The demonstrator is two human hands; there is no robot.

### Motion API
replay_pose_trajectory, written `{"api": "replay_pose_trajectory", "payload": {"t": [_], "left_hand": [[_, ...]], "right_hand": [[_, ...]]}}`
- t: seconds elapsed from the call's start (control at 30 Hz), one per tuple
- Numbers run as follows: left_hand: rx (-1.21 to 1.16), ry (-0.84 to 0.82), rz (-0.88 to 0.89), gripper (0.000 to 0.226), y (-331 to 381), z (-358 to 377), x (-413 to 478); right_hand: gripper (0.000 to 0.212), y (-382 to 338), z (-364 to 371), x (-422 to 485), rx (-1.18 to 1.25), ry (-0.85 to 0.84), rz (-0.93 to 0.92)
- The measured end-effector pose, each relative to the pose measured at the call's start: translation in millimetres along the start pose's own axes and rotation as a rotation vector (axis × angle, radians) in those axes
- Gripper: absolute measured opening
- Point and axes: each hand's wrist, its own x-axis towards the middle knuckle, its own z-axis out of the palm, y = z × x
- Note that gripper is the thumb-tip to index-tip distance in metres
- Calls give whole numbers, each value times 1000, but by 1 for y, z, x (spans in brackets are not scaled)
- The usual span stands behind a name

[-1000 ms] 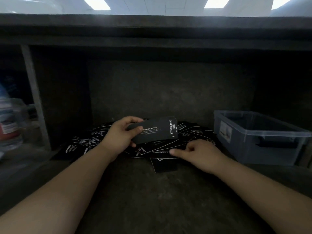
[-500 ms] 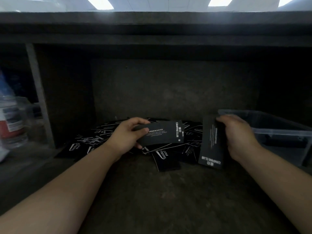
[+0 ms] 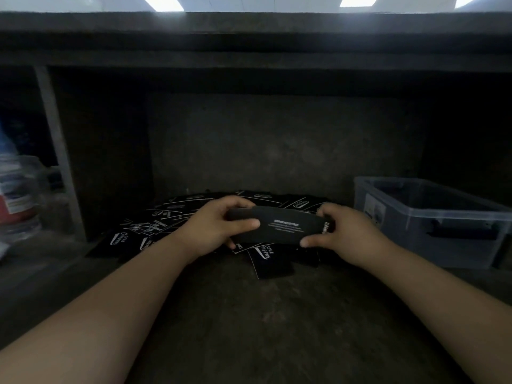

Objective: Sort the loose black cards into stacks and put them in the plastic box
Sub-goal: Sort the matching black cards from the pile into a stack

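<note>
Head view: a stack of black cards [image 3: 279, 227] sits at frame centre, long axis left to right, white-printed face toward the camera, slightly bowed. The left hand [image 3: 213, 227] and right hand [image 3: 346, 234] each pinch one end. Loose glossy cards [image 3: 166, 223] lie fanned beneath on the dark, rough table [image 3: 249, 328]. A translucent rectangular plastic box [image 3: 432, 217] stands at right, apart.

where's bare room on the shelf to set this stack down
Bare shelf lies in front of the loose cards, out to the near edge. The back centre is crowded with cards; the plastic box fills the right.
</note>
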Motion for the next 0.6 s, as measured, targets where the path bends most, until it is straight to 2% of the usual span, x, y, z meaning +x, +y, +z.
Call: {"api": "replay_pose_trajectory", "payload": {"t": [0.13,0.17,0.27,0.33,0.4,0.47,0.6], "left_hand": [[-29,94,20,16,0,-1,3],[-66,126,21,17,1,-4,4],[-173,242,4,20,0,-14,6],[-252,317,-9,18,-1,-18,6],[-232,386,-12,17,-3,-18,7],[-260,457,-20,17,-4,-19,8],[-270,483,-22,19,-6,-21,10]], "right_hand": [[45,-7,14,1,252,126,-31],[43,-9,16,0,245,178,-61],[38,-13,22,-3,-117,177,-239],[53,-18,27,-3,-292,124,-290],[74,-20,32,-1,-359,139,-303],[81,-22,35,1,-424,166,-360],[50,-14,44,9,-546,39,-502]]}}
